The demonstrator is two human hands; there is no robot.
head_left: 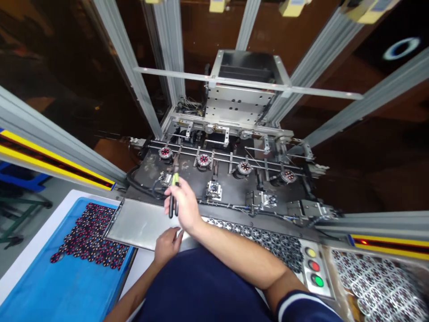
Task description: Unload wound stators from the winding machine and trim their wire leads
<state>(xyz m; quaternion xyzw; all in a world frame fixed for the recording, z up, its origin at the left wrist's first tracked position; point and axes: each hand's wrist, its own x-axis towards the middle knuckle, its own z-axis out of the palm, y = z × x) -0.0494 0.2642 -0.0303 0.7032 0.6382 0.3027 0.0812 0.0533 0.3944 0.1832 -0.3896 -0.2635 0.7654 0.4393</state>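
Note:
My right hand point(185, 203) is closed round pliers point(174, 199) with black and green handles. The jaws point away from me, toward the machine's leftmost station. At that station a round part point(165, 153) with a red and black centre sits on its holder. More round parts rest in the second station point(203, 160), the third point(244, 168) and the rightmost point(287, 176). My left hand point(167, 246) is low at the front edge of the metal tray point(137, 221), fingers curled in and thumb against them. What it holds, if anything, is hidden.
A blue tray point(43, 286) with many red and black round parts lies left. Silver rings and dark parts point(278, 246) line the ledge right of my arm. Beyond them are a button panel point(314, 268) and a box of silver rings point(382, 281). Yellow-edged sensor bars point(53, 161) flank the machine.

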